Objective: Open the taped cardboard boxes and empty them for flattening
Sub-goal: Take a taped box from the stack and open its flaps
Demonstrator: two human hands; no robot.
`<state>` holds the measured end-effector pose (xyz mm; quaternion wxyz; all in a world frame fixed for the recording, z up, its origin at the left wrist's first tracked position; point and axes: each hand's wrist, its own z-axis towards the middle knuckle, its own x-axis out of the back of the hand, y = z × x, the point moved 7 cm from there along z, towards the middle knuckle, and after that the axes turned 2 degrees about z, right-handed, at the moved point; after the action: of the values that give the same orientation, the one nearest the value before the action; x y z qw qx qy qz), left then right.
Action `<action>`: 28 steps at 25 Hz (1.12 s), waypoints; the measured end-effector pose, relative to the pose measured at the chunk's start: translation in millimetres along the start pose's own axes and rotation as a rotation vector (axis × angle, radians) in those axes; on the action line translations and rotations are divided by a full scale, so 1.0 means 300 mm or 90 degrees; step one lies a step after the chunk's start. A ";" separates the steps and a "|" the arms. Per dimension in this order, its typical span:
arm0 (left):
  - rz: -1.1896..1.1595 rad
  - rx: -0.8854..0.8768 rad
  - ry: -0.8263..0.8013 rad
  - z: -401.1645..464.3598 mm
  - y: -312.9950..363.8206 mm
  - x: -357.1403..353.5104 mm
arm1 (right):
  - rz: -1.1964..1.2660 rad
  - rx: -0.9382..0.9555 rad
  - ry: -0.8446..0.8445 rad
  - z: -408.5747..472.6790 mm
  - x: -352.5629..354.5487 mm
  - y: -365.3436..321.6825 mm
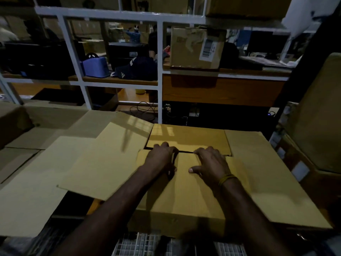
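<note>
A brown cardboard box sits right in front of me with its two long side flaps spread out left and right. The near inner flap and the far inner flap lie almost flat, with a dark gap between them. My left hand and my right hand rest palm down on the near flap. Both sets of fingertips curl over its far edge into the gap. A yellow band circles my right wrist. What is inside the box is hidden.
Flat cardboard sheets lie to the left. More boxes are stacked at the right. A white metal shelf frame stands behind, holding a labelled box, a blue container and a dark cap. A wire grid lies below.
</note>
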<state>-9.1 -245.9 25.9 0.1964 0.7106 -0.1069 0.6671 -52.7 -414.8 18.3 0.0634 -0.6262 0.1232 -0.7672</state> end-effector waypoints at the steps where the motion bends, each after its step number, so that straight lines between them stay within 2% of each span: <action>1: 0.016 -0.004 0.055 -0.041 0.013 0.050 | -0.002 -0.001 0.046 -0.032 0.044 -0.025; 5: 0.024 -0.006 0.237 -0.246 0.052 0.212 | 0.002 -0.004 0.243 -0.211 0.207 -0.132; 8: -0.025 -0.018 0.313 -0.417 0.068 0.280 | -0.005 0.005 0.367 -0.396 0.305 -0.214; 12: -0.132 -0.071 0.351 -0.637 0.076 0.314 | 0.026 0.027 0.456 -0.619 0.360 -0.279; 15: -0.238 -0.101 0.291 -0.773 0.072 0.301 | 0.096 0.029 0.485 -0.763 0.376 -0.301; 19: -0.269 -0.108 0.093 -0.872 0.081 0.203 | 0.104 -0.030 0.410 -0.891 0.321 -0.303; 24: -0.199 -0.123 -0.108 -0.873 0.065 0.046 | 0.139 -0.104 0.153 -0.926 0.184 -0.258; 28: -0.099 -0.124 -0.192 -0.862 0.061 -0.112 | 0.114 -0.114 -0.003 -0.918 0.068 -0.235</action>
<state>-254.0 -156.9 3.7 0.2973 0.7862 -0.1441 0.5222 -321.8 -321.8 5.4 0.0757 -0.6178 0.2462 -0.7430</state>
